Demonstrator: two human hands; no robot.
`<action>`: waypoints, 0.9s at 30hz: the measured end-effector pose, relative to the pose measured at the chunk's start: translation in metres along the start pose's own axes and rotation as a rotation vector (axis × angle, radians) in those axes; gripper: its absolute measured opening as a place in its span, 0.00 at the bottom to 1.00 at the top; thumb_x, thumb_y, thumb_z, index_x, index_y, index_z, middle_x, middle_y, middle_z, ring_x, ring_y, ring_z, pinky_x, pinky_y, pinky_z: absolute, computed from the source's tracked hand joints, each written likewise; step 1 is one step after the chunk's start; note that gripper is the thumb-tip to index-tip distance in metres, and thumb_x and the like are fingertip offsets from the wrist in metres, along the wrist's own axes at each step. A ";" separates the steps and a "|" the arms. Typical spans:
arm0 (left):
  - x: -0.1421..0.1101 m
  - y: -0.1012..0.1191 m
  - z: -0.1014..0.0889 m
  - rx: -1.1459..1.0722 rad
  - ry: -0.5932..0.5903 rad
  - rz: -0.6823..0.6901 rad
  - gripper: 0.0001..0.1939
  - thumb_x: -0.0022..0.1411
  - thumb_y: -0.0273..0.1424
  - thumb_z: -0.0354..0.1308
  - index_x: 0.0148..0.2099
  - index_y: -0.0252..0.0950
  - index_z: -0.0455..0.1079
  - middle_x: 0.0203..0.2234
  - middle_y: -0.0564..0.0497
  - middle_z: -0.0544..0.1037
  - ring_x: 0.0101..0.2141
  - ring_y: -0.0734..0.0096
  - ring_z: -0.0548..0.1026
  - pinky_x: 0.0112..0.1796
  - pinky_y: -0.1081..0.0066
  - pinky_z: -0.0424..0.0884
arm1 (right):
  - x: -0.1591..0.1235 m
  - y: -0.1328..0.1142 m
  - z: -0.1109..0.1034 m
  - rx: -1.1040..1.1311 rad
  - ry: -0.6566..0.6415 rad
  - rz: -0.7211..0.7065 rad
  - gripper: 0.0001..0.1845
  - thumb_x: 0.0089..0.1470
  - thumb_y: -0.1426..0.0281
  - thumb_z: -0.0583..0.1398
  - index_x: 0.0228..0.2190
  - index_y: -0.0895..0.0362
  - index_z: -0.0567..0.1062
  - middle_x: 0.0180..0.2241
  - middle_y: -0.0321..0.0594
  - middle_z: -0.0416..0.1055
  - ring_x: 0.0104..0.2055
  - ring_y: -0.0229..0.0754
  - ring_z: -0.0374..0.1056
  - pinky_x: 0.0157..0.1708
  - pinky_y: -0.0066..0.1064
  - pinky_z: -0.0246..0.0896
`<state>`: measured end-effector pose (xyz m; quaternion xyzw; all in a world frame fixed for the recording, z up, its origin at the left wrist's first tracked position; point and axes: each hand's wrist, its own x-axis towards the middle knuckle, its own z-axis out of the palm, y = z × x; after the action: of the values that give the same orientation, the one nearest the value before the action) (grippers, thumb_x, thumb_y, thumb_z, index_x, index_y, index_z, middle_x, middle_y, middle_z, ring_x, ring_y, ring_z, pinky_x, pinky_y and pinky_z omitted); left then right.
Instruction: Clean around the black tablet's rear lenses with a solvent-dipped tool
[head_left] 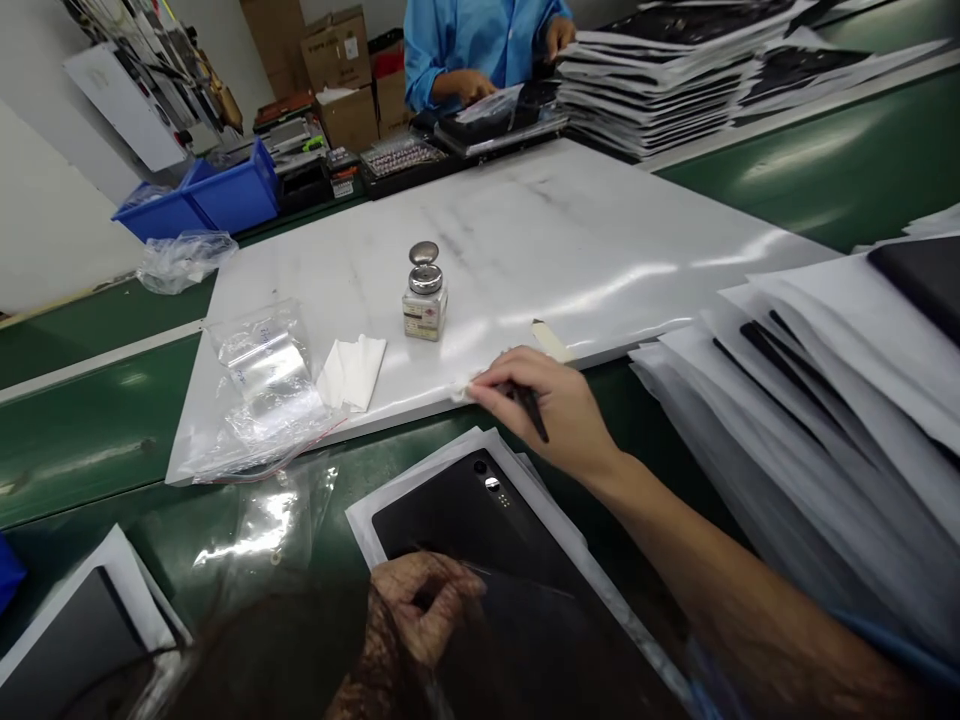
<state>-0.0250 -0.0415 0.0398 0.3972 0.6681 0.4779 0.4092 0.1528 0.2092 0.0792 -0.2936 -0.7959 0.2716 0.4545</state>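
My right hand (555,410) is closed over the front edge of the white board. A slim black pen-like tool (531,410) sticks out of its fist, and a small white wad (459,390) shows at the fingertips. Below it, a black tablet back panel (465,510) with a camera hole lies on white sheets (365,520). My left hand (427,605) rests over that panel with fingers curled together; dark hair strands partly cover it, and what it pinches, if anything, is hidden. A glass dispenser bottle (424,310) with its metal lid raised stands on the board beside a folded white cloth (352,372).
Clear plastic bags (270,390) lie on the white board (510,230) at left. A cream strip (553,340) sits near my right hand. Stacked sheeted panels (817,400) rise at right, another stack (660,80) behind. Across the bench is a person in a blue shirt (480,40).
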 end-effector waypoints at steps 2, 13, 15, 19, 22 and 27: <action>-0.001 -0.002 0.005 -0.075 0.004 -0.060 0.12 0.71 0.51 0.82 0.36 0.54 0.97 0.27 0.48 0.96 0.28 0.49 0.94 0.35 0.59 0.94 | -0.002 -0.006 0.001 0.015 -0.152 -0.123 0.10 0.81 0.68 0.73 0.42 0.48 0.91 0.38 0.42 0.89 0.40 0.50 0.85 0.43 0.41 0.83; 0.009 0.000 -0.001 -0.190 -0.157 -0.135 0.15 0.67 0.52 0.86 0.39 0.48 0.99 0.29 0.44 0.96 0.30 0.54 0.94 0.34 0.67 0.89 | -0.067 0.030 -0.034 -0.123 -0.412 -0.219 0.13 0.80 0.73 0.71 0.40 0.48 0.93 0.36 0.41 0.88 0.34 0.47 0.83 0.34 0.36 0.76; 0.007 0.004 0.002 -0.203 -0.122 -0.142 0.15 0.66 0.52 0.87 0.38 0.48 0.99 0.29 0.45 0.96 0.31 0.55 0.94 0.35 0.66 0.89 | -0.051 0.028 -0.045 -0.233 -0.389 -0.148 0.14 0.79 0.73 0.71 0.39 0.49 0.93 0.37 0.42 0.89 0.36 0.48 0.85 0.36 0.37 0.78; 0.006 0.005 0.009 -0.230 -0.075 -0.138 0.14 0.64 0.50 0.86 0.35 0.47 0.98 0.26 0.46 0.94 0.28 0.53 0.93 0.34 0.62 0.89 | -0.018 0.010 -0.043 -0.222 -0.129 -0.067 0.09 0.79 0.67 0.73 0.41 0.48 0.93 0.38 0.42 0.91 0.39 0.52 0.87 0.43 0.43 0.85; 0.010 0.002 0.009 -0.251 -0.053 -0.132 0.10 0.64 0.46 0.86 0.34 0.49 0.97 0.24 0.47 0.93 0.27 0.50 0.93 0.31 0.59 0.89 | 0.007 -0.001 -0.023 -0.090 0.074 0.000 0.08 0.78 0.62 0.74 0.41 0.47 0.92 0.39 0.41 0.91 0.37 0.51 0.84 0.39 0.42 0.83; 0.018 -0.001 0.003 -0.253 -0.066 -0.074 0.14 0.70 0.53 0.83 0.36 0.54 0.97 0.26 0.48 0.95 0.26 0.48 0.93 0.31 0.55 0.92 | 0.075 0.011 0.013 -0.044 0.334 0.077 0.08 0.75 0.62 0.74 0.39 0.47 0.91 0.41 0.41 0.89 0.37 0.49 0.80 0.41 0.43 0.83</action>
<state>-0.0291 -0.0240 0.0350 0.3331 0.6028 0.5297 0.4952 0.1126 0.2683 0.1077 -0.3749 -0.7030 0.2188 0.5633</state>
